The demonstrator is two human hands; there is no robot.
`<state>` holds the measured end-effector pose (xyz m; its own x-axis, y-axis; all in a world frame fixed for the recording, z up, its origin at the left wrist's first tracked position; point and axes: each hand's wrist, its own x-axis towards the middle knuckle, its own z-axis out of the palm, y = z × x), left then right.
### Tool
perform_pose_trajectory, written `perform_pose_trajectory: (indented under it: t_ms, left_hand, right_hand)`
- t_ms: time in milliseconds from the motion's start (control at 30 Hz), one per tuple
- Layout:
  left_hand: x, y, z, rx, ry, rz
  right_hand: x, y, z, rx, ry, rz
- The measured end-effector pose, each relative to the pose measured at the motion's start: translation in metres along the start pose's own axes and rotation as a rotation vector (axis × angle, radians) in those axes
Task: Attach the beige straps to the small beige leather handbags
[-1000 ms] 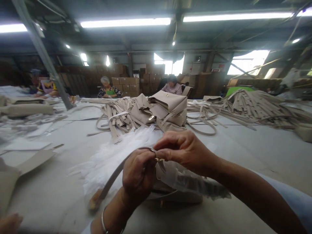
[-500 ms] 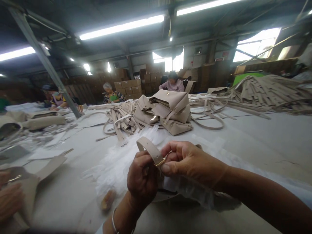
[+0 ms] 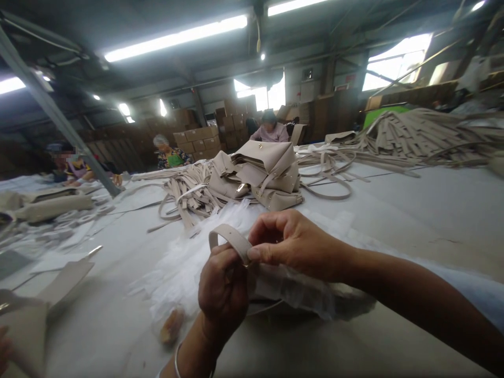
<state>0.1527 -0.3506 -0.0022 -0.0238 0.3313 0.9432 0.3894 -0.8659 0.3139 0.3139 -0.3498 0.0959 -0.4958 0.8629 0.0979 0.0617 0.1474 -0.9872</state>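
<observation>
My left hand is closed around a beige strap that arches up in a loop above its knuckles. Small holes show along the strap, and a gold-coloured buckle sits at its lower right end, mostly covered now by fingers. My right hand pinches the strap at that end between thumb and forefinger. Below both hands lies a beige bag partly wrapped in thin white plastic; most of it is hidden. A silver bangle circles my left wrist.
Beige bags are heaped mid-table, beside bundled straps. More straps pile up at right. A brown lump lies near my left forearm. At far left, a co-worker's fingers touch another bag. Several people sit beyond.
The view has shifted right, so everything appears further left. My right thumb and forefinger have moved onto the strap's buckle end, covering the buckle. The co-worker's hands have mostly left view.
</observation>
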Motion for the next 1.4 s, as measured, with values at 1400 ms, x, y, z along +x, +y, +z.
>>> perform_pose_trajectory:
  t_ms: [1400]
  left_hand:
    - [0.003,0.007,0.004,-0.001,-0.127,-0.024]
  right_hand:
    - [0.006,0.020,-0.009,0.192,-0.142,0.132]
